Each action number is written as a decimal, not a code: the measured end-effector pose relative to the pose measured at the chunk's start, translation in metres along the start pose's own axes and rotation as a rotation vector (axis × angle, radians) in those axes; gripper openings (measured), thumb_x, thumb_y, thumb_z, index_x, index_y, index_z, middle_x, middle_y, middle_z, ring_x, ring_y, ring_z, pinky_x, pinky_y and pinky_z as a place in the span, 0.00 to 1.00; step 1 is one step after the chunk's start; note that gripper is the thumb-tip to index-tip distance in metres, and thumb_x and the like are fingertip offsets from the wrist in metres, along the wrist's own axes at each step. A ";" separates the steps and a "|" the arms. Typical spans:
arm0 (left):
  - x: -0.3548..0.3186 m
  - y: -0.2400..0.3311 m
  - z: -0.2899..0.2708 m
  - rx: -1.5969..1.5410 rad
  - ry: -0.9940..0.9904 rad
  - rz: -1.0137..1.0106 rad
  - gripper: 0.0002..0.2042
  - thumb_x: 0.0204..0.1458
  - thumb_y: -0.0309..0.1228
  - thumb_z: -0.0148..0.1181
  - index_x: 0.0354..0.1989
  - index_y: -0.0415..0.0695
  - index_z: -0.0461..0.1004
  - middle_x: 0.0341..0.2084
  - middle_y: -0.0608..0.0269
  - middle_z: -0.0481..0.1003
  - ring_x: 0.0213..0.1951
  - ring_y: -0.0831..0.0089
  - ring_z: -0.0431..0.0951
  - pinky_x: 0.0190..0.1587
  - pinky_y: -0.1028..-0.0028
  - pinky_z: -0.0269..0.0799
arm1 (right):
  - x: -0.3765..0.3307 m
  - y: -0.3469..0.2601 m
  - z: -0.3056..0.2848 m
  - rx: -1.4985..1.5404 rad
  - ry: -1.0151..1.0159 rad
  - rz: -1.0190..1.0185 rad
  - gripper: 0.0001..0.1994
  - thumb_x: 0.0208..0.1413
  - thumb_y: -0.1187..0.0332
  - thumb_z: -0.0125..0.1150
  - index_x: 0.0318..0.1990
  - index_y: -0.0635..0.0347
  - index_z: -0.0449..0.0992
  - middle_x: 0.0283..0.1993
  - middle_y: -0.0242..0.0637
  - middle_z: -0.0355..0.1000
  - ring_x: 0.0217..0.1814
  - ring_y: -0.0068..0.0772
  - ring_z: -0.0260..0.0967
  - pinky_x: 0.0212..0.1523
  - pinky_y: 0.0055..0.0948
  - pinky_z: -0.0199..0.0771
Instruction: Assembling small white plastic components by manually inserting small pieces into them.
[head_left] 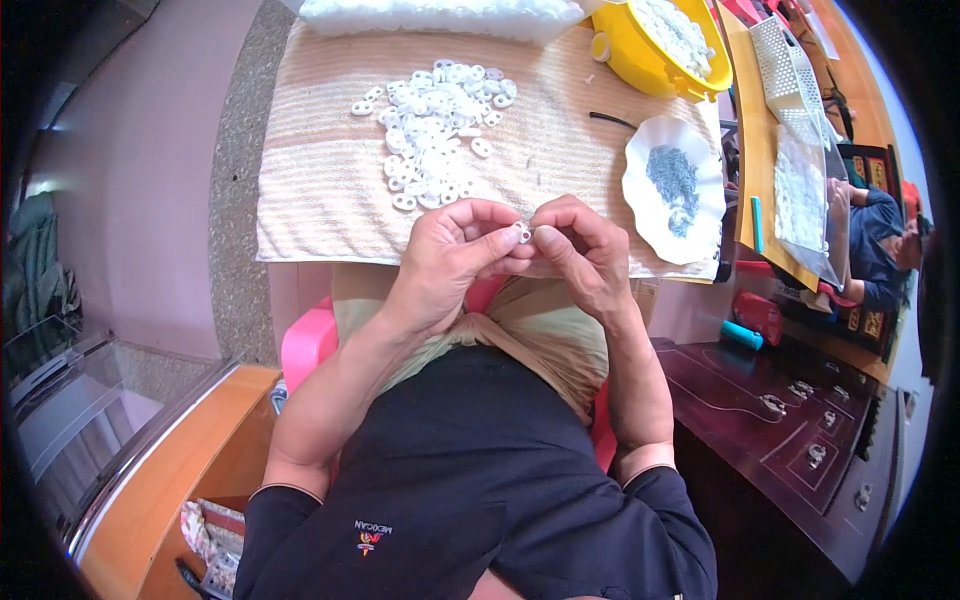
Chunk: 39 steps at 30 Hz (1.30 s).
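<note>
Between my fingertips, just past the table's near edge, is a small white plastic piece with holes [523,233]. My left hand [462,245] pinches it from the left, thumb against forefinger. From the other side my right hand [583,245] is closed on it with thumb and fingertips; whether a smaller part sits in these fingers is hidden. Beyond my left hand lies a loose heap of white oval pieces with holes [430,130]. To the right of my right hand stands a white scalloped dish [640,190] holding many small dark grey bits [672,180].
A striped towel [320,150] covers the table. At its far right is a yellow basin [625,60] of white pieces, with a black thin rod [612,119] nearer. A clear bag of white pieces [440,15] lies at the back. Another person [880,240] sits at right.
</note>
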<state>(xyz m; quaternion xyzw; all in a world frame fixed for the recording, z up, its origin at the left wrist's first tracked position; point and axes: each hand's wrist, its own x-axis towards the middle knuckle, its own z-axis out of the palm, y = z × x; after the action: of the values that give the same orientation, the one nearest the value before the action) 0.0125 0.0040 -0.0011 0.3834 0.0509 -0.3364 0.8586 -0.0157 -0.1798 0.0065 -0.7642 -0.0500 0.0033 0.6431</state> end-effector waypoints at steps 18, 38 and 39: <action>-0.002 -0.005 0.000 -0.003 0.025 -0.007 0.08 0.56 0.23 0.58 0.42 0.35 0.74 0.33 0.60 0.78 0.33 0.79 0.78 0.38 0.80 0.77 | 0.001 -0.003 -0.004 -0.072 -0.047 -0.030 0.03 0.57 0.77 0.57 0.34 0.68 0.75 0.34 0.34 0.72 0.34 0.20 0.69 0.35 0.19 0.69; -0.003 -0.005 -0.001 0.062 0.002 0.030 0.09 0.55 0.23 0.58 0.43 0.34 0.74 0.33 0.60 0.78 0.33 0.79 0.78 0.38 0.80 0.76 | -0.001 -0.003 -0.005 -0.018 -0.059 0.027 0.03 0.56 0.77 0.58 0.33 0.69 0.75 0.34 0.34 0.72 0.34 0.20 0.69 0.35 0.19 0.70; -0.003 -0.005 -0.001 0.062 0.003 0.031 0.09 0.55 0.23 0.58 0.43 0.34 0.74 0.33 0.60 0.78 0.33 0.79 0.78 0.38 0.80 0.76 | -0.001 -0.003 -0.005 -0.018 -0.060 0.027 0.03 0.56 0.77 0.58 0.33 0.69 0.75 0.34 0.34 0.72 0.34 0.20 0.69 0.35 0.19 0.70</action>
<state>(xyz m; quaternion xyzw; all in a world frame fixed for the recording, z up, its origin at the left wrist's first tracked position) 0.0075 0.0034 -0.0041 0.4109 0.0358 -0.3238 0.8515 -0.0167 -0.1839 0.0103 -0.7702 -0.0590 0.0342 0.6342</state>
